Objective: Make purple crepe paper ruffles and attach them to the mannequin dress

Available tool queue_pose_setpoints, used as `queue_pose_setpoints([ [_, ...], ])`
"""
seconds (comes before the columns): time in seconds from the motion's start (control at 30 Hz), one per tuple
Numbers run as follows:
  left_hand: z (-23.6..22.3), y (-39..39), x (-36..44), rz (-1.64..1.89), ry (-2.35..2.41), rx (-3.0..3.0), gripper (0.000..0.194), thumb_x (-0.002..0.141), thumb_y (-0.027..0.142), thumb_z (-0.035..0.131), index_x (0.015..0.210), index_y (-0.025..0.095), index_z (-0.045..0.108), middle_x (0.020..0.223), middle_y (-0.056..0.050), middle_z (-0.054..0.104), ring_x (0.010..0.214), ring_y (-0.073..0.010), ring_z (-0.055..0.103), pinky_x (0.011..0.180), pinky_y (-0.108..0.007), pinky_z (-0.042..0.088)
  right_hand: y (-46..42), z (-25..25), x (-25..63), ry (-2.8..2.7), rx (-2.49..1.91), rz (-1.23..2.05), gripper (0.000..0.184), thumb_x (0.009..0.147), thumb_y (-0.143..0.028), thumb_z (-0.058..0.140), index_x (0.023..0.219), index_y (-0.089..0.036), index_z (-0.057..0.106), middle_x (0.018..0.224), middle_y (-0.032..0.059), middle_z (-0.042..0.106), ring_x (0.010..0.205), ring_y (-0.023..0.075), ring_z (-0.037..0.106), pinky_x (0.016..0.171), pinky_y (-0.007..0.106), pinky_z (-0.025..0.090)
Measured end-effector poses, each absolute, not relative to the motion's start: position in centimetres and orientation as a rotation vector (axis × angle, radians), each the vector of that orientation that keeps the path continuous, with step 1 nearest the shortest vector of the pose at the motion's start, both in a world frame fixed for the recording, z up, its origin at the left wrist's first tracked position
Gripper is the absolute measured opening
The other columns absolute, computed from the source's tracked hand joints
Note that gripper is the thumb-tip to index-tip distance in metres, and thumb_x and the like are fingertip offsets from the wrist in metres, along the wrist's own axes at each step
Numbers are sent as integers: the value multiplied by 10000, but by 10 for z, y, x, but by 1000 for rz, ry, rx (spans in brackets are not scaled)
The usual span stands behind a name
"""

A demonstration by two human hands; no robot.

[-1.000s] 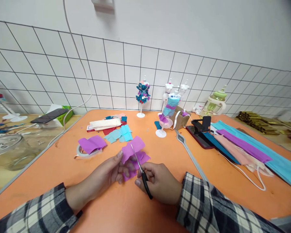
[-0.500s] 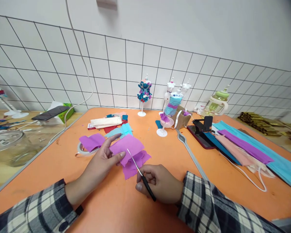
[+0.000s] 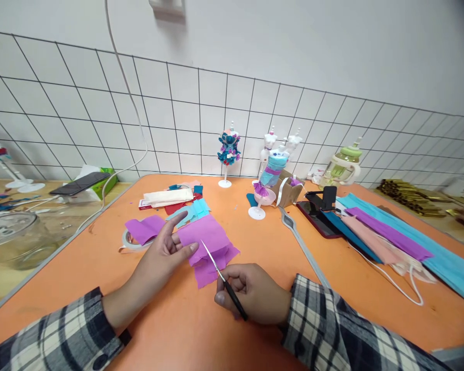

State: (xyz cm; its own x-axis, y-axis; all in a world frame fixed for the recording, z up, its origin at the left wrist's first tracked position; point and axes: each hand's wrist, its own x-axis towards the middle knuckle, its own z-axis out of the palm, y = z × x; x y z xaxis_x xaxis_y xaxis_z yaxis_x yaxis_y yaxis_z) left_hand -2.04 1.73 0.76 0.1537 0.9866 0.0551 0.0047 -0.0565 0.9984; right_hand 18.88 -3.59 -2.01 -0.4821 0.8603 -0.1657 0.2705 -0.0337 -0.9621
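Note:
A piece of purple crepe paper (image 3: 206, 234) is pinched at its left edge by my left hand (image 3: 166, 257), the thumb on top and the index finger stretched out. More purple crepe paper pieces (image 3: 206, 273) lie just below and behind it. My right hand (image 3: 255, 291) grips the black handles of a pair of scissors (image 3: 215, 262). The blades look closed and point up and left, their tip over the held piece. Another purple piece (image 3: 144, 229) rests on a roll of white tape (image 3: 126, 242), to the left of my left hand.
Blue paper pieces (image 3: 195, 210) and a white folded strip (image 3: 168, 196) lie behind my left hand. Small dress forms on stands (image 3: 225, 183) line the back. At right are a phone (image 3: 320, 221), coloured paper strips (image 3: 390, 232) and a green-lidded bottle (image 3: 340, 165).
My left hand has spread its index finger and shifted its hold to the paper's left edge, laying the piece flatter. The scissors have tilted further left.

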Motion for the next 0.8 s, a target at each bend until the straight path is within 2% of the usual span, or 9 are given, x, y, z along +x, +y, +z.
queue_pose_setpoints([
  [0.07,6,18,-20,1115,986,1221,845,684,331,838,1396,280,387,737,50,607,650,-129,569,586,-205,447,-35,-23,189,-1772,-1203,1481,193,798,-370,665,797,-197,578,477,-84,426,420,77,382,402,185,271],
  [0.1,5,18,-20,1098,975,1166,739,704,343,827,1330,283,439,754,48,619,659,-122,585,573,-190,452,-35,-25,190,-1784,-1209,1430,190,805,-371,660,803,-198,581,490,-82,433,432,76,385,412,186,268],
  [0.17,2,17,-21,1040,994,1066,419,759,416,776,1078,238,572,737,32,633,606,-102,588,457,-144,390,-34,-28,191,-1806,-1216,1304,178,816,-364,652,813,-201,581,518,-79,447,461,74,393,435,188,261],
  [0.2,1,16,-22,985,1002,1034,340,779,470,743,937,205,599,717,13,641,568,-96,583,394,-131,329,-34,-29,192,-1818,-1217,1246,171,817,-356,654,816,-202,580,534,-78,453,475,73,397,445,189,259],
  [0.27,0,14,-23,844,978,978,404,784,557,698,768,162,613,721,-38,672,550,-106,599,357,-133,309,-34,-29,192,-1859,-1222,1159,164,806,-343,667,815,-204,580,552,-78,451,493,72,396,454,193,250],
  [0.4,-1,11,-21,748,848,837,390,777,544,710,797,155,685,789,-74,712,691,-170,661,592,-237,536,-36,-24,193,-1977,-1242,1084,158,788,-337,683,815,-210,594,537,-87,411,483,73,362,451,203,227],
  [0.53,-2,17,-21,904,851,928,244,820,413,715,902,183,696,846,-44,720,754,-162,646,692,-251,535,-37,-19,194,-2034,-1253,1076,156,786,-342,681,815,-214,596,527,-89,414,469,74,358,450,203,240],
  [0.63,-5,23,-24,959,858,1044,216,811,330,737,966,192,679,902,-37,712,802,-168,631,748,-276,526,-37,-18,194,-2038,-1260,1084,150,787,-334,679,817,-213,595,532,-88,421,472,72,365,454,202,244],
  [0.8,-9,23,-25,1027,927,1212,219,788,344,755,842,174,628,734,12,618,646,-129,538,589,-230,445,-38,-22,193,-1986,-1251,1155,159,808,-350,659,822,-214,577,552,-84,441,484,73,369,448,200,242],
])
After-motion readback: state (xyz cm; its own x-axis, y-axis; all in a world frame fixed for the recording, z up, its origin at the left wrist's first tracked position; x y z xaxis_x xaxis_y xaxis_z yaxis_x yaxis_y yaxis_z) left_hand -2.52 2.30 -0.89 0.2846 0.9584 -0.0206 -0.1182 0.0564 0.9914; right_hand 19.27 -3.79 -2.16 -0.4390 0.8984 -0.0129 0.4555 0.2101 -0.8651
